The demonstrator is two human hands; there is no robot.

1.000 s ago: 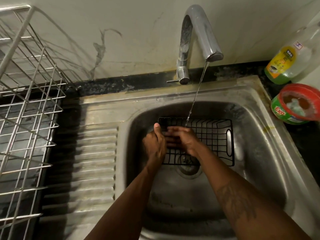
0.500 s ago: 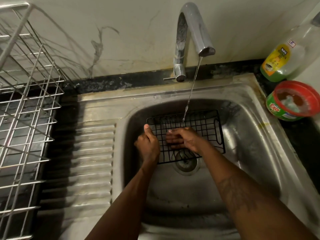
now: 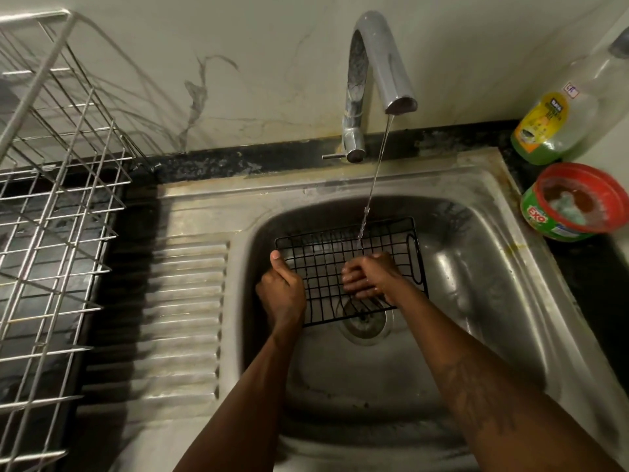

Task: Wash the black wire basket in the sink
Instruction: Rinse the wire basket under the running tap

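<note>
Black wire basket [image 3: 326, 253], rectangular open grid w/ raised sides, is down in the stainless steel sink [image 3: 476, 206], its near edge over the round drain [image 3: 366, 327]. Left hand [image 3: 282, 291] grips its left edge, fingers wrapped round the rim, thumb on top. Right hand [image 3: 371, 279] is on the mesh, fingers curled tight onto the wires. No sponge visible, and I can't tell if anything's tucked under. A thin water stream [image 3: 374, 178] from the curved chrome tap [image 3: 371, 63] lands on the far grid. My read: mid-wash, rub & rinse stage, no suds showing. Prob. left: right handle end, underside, then shake off & lift out.
</note>
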